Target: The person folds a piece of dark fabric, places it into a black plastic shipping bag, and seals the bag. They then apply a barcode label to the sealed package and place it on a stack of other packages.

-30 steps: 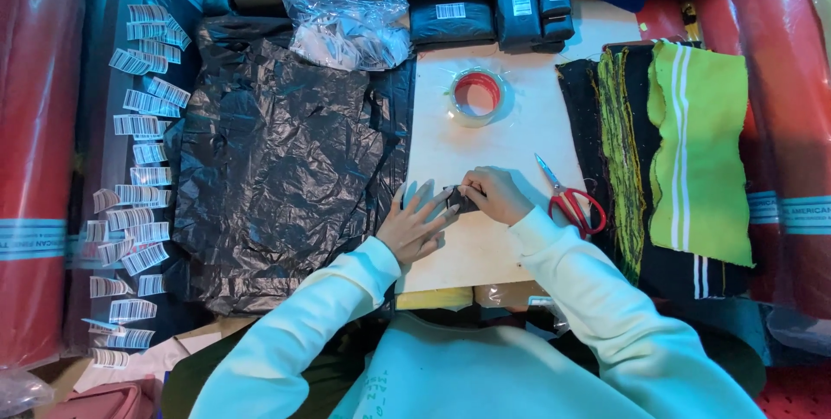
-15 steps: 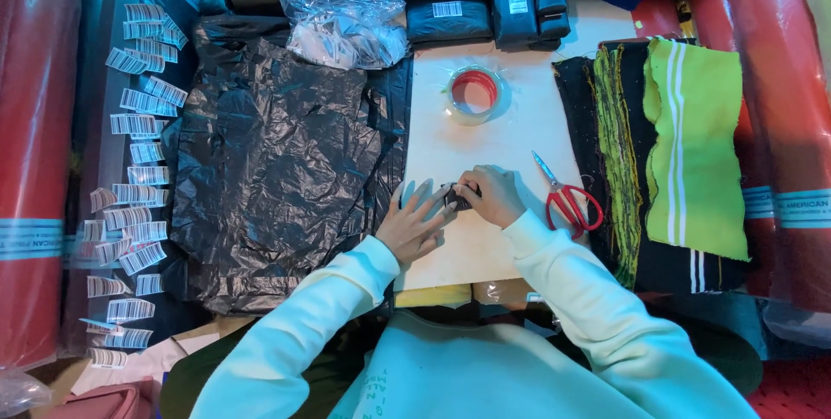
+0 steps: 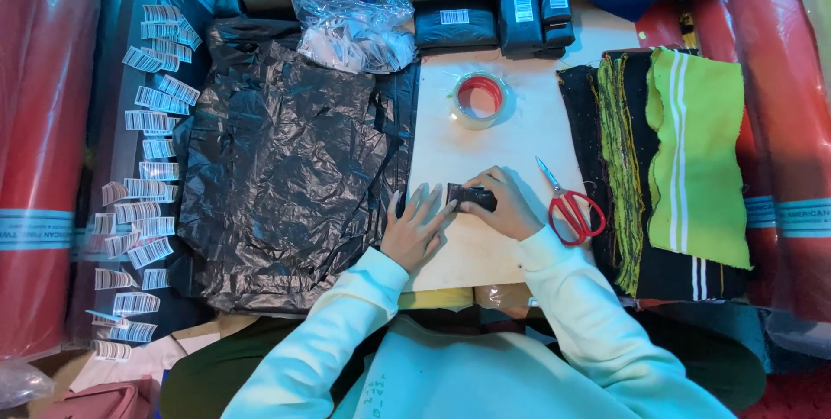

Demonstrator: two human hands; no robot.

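Head view, centre of frame: your right hand (image 3: 506, 204) grasps the small black folded fabric piece (image 3: 472, 197) on the pale wooden board (image 3: 511, 138); your left hand (image 3: 415, 227) lies flat, fingers released, touching its left end.

Black packet (image 3: 473, 197), red-handled scissors (image 3: 567, 205)
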